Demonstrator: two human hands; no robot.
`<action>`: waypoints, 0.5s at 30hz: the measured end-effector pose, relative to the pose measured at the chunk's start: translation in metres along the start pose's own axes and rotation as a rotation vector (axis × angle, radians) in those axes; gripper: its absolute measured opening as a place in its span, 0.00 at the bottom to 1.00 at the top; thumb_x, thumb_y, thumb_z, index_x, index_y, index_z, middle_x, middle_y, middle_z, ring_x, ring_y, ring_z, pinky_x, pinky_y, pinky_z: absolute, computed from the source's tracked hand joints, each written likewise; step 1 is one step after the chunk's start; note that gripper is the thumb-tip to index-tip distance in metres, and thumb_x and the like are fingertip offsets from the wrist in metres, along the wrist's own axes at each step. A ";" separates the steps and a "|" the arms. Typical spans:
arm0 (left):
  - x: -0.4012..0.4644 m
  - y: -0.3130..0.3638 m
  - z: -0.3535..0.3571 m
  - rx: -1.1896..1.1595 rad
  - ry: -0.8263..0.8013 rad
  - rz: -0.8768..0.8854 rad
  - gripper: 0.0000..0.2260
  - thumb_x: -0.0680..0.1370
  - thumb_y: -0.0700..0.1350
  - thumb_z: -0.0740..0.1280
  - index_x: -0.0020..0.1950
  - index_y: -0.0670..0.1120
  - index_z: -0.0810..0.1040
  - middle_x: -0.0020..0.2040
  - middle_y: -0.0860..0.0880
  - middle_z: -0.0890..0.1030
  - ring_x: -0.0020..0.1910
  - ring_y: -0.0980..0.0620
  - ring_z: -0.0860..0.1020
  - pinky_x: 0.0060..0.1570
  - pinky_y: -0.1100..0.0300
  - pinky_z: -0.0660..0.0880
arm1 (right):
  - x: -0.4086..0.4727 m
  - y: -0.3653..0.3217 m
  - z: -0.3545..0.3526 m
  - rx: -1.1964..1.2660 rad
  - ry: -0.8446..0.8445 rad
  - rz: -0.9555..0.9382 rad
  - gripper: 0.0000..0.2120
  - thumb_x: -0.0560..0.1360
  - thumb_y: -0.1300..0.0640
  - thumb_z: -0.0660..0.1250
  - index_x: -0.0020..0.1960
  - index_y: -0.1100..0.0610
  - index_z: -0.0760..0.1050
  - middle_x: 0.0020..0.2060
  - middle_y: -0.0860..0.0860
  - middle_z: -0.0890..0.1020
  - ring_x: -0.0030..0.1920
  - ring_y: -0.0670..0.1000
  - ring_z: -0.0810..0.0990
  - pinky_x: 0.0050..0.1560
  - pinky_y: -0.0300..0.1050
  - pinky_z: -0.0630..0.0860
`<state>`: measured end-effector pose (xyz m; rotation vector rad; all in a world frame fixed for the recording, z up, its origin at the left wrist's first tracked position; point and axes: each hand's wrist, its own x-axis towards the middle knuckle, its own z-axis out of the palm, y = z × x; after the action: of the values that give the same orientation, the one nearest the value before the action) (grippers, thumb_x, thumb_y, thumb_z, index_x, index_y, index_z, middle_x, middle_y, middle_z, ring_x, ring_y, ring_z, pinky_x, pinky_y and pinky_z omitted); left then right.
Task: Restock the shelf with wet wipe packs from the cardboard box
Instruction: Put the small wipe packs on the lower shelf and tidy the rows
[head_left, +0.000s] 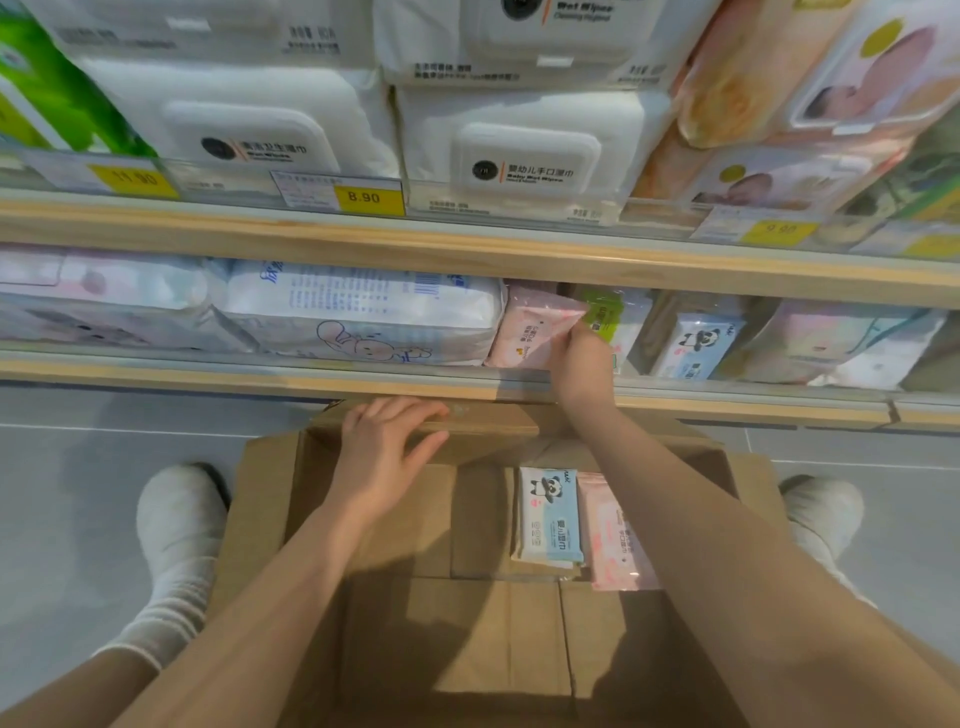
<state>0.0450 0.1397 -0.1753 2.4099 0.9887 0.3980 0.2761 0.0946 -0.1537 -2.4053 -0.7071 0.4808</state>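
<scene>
Wooden edging runs along the shelf (467, 382) that the right hand reaches into, just beyond the far side of the cardboard box (415, 519) over which both forearms stretch. That box sits open on the floor between the person's feet, and most of its bottom shows bare.

Only two wet wipe packs can be seen left in it, lying side by side under the right forearm: a blue panda pack (549, 514) and, touching it on the right, a pink pack in the box (613, 535), partly hidden by the arm.

On the lower shelf, the right hand (582, 358) pinches a pink pack (530, 332) at its corner, fingers closed on it, easing it into the row. To the left of that hand lies a large white bundle with a rabbit drawing (358, 317); a small green pack (602, 312) stands just behind the fingers, and another panda pack (696, 343) already stands further to the right.

The left hand (387, 441) holds nothing; it rests flat, fingers spread, on the box's far flap, steadying it.

Judging from the nearly empty box, the restocking is close to its end: this pack to seat, then the two below.
</scene>
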 end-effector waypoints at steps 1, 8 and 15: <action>0.000 -0.001 0.000 0.001 0.003 0.003 0.16 0.76 0.56 0.61 0.61 0.55 0.77 0.58 0.57 0.78 0.60 0.55 0.71 0.60 0.58 0.55 | 0.003 -0.004 0.001 -0.005 0.004 0.011 0.11 0.80 0.62 0.53 0.51 0.67 0.72 0.44 0.62 0.78 0.44 0.59 0.76 0.39 0.43 0.65; -0.001 -0.006 0.002 0.013 -0.005 0.034 0.19 0.76 0.60 0.56 0.60 0.55 0.77 0.57 0.58 0.78 0.58 0.56 0.72 0.58 0.61 0.55 | 0.004 -0.007 -0.005 -0.022 -0.008 -0.024 0.12 0.78 0.58 0.62 0.57 0.63 0.65 0.47 0.61 0.79 0.48 0.61 0.78 0.41 0.48 0.71; -0.007 0.006 -0.002 0.046 -0.007 0.038 0.22 0.74 0.61 0.57 0.62 0.51 0.75 0.61 0.53 0.77 0.61 0.53 0.72 0.63 0.59 0.56 | -0.037 0.045 -0.081 -0.182 -0.006 -0.313 0.17 0.77 0.51 0.65 0.63 0.56 0.71 0.59 0.53 0.77 0.57 0.55 0.76 0.53 0.49 0.73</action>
<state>0.0431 0.1317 -0.1705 2.4731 0.9600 0.3837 0.3025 0.0069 -0.1131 -2.3955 -1.1503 0.3046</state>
